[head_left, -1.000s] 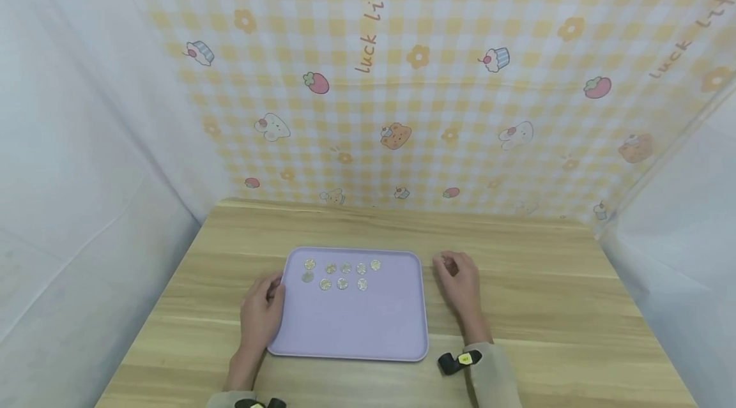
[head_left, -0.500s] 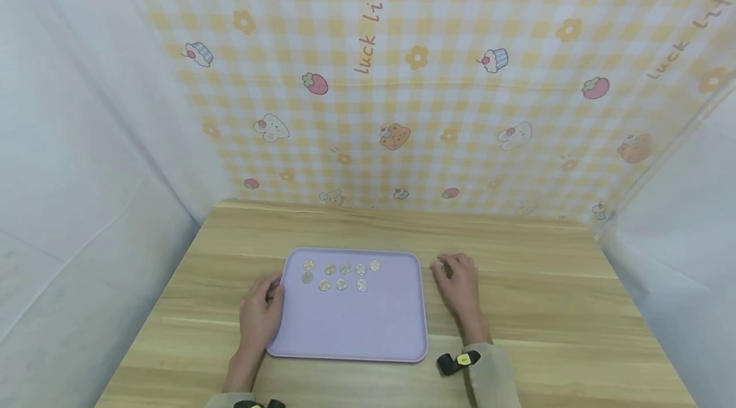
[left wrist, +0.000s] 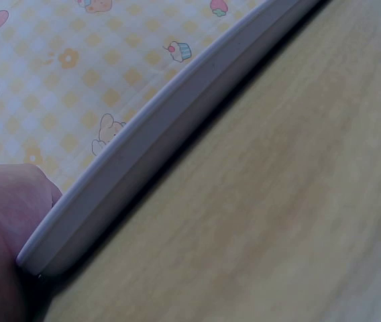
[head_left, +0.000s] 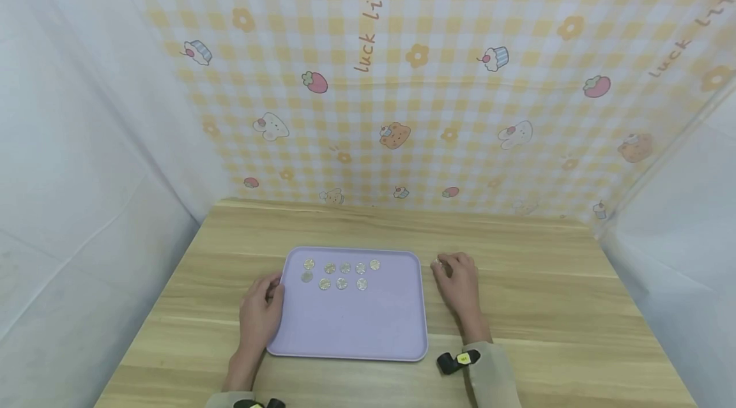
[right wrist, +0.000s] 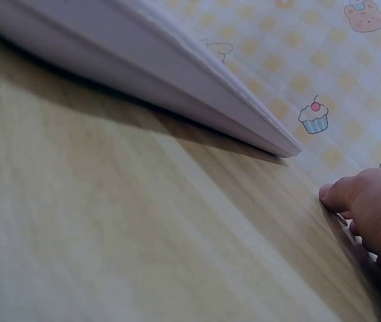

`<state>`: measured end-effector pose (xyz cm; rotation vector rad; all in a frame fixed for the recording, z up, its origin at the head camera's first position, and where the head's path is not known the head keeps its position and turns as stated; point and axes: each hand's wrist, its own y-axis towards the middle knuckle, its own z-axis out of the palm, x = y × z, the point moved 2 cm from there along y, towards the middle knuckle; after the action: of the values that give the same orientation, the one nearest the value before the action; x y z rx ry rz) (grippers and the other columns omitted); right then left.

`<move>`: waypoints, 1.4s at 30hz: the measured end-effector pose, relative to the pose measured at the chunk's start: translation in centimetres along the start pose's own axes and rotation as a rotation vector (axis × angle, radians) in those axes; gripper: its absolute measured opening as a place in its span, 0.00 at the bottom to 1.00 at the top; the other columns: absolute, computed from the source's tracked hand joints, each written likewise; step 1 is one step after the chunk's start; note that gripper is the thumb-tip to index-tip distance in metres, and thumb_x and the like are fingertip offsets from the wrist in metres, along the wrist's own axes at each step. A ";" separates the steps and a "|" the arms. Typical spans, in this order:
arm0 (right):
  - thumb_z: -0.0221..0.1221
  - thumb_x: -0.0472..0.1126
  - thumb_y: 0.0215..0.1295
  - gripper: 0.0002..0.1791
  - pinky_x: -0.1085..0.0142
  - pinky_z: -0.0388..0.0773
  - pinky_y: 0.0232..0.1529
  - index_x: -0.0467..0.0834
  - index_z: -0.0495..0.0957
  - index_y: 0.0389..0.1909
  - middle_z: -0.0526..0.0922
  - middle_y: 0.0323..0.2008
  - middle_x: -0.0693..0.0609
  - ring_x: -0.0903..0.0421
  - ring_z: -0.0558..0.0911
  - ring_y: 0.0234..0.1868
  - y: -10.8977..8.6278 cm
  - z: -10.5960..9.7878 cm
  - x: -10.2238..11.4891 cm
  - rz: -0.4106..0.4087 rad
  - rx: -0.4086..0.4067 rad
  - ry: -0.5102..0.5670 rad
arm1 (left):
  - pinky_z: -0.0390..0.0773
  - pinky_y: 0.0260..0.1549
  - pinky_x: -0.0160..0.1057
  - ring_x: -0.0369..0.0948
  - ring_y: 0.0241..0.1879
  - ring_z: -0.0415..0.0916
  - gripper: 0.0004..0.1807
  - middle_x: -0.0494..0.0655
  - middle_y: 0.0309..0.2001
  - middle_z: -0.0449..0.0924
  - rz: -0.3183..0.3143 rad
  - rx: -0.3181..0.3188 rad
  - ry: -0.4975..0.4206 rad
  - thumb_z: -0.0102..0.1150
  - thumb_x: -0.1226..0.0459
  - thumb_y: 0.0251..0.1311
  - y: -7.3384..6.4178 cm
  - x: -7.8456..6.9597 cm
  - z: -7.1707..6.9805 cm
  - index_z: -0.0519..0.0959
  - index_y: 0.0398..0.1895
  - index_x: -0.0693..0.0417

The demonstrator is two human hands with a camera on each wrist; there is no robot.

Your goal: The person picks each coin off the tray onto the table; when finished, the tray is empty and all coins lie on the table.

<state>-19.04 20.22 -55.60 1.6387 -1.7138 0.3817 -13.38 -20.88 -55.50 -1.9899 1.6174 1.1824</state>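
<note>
A light purple tray (head_left: 351, 325) lies flat on the table, and several shiny round coins (head_left: 342, 283) sit in two rough rows across its far half. The left hand (head_left: 261, 312) holds the tray's left rim with curled fingers; the left wrist view shows part of that hand (left wrist: 9, 208) against the rim. Just off the tray's far right side, the right hand (head_left: 459, 283) is low at the tabletop, fingers bent, with a small pale coin (head_left: 438, 262) at the thumb and fingertips. In the right wrist view this coin is mostly hidden.
The wood-grain table (head_left: 535, 293) extends around the tray on all sides. Behind it hangs a yellow checked cloth (head_left: 448, 101) with cartoon prints; white sheets (head_left: 86, 159) close off both sides. Each wrist wears a small black camera (head_left: 451, 363).
The right hand's fingers have shifted slightly left, and the coin at their tips shows more clearly. The left hand, tray and the coins on it stay in place.
</note>
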 end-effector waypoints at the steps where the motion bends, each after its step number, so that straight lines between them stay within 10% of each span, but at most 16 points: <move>1: 0.65 0.46 0.65 0.17 0.51 0.66 0.56 0.40 0.84 0.50 0.81 0.44 0.44 0.46 0.73 0.50 0.0 0.0 0.0 0.000 0.001 -0.002 | 0.81 0.40 0.34 0.42 0.41 0.81 0.14 0.51 0.46 0.84 0.001 -0.001 -0.002 0.58 0.67 0.66 0.0 0.0 0.0 0.82 0.54 0.57; 22: 0.64 0.40 0.64 0.13 0.48 0.68 0.56 0.37 0.83 0.45 0.84 0.40 0.40 0.42 0.77 0.47 0.1 -0.2 0.2 -0.057 -0.118 0.119 | 0.80 0.41 0.38 0.42 0.41 0.81 0.15 0.50 0.45 0.84 -0.004 0.008 0.002 0.58 0.66 0.67 0.0 -0.4 -0.2 0.81 0.54 0.57; 42: 0.66 0.35 0.61 0.10 0.70 0.73 0.45 0.38 0.83 0.43 0.82 0.38 0.44 0.51 0.76 0.43 -0.6 0.6 2.1 -0.131 -0.179 0.377 | 0.81 0.41 0.37 0.43 0.42 0.82 0.15 0.51 0.45 0.84 -0.012 0.005 -0.006 0.59 0.67 0.66 0.0 -0.1 -0.1 0.81 0.54 0.57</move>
<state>-18.47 18.19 -54.82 1.4345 -1.3144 0.4295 -13.33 -20.86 -55.34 -1.9887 1.6017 1.1780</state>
